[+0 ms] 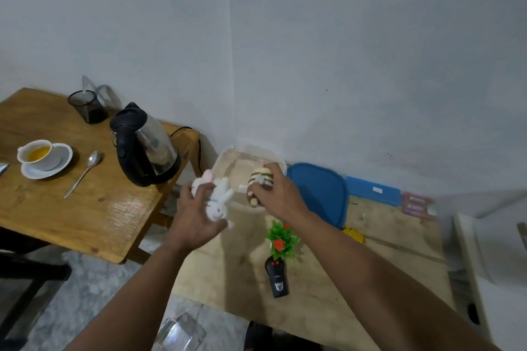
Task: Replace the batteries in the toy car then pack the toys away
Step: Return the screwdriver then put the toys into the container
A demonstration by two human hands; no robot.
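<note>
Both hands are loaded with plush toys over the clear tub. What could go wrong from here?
1. The left hand holds the white bunny and a pink plush at the clear tub's near-left rim; one could drop outside it.
2. The tub sits at the table's corner, so pressing the striped plush in the right hand down might shift it.
3. The right forearm passes just above the small plant and may knock it over.

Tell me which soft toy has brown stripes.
The striped soft toy in the right hand, over the clear box. The left hand holds a plain white bunny.
</note>
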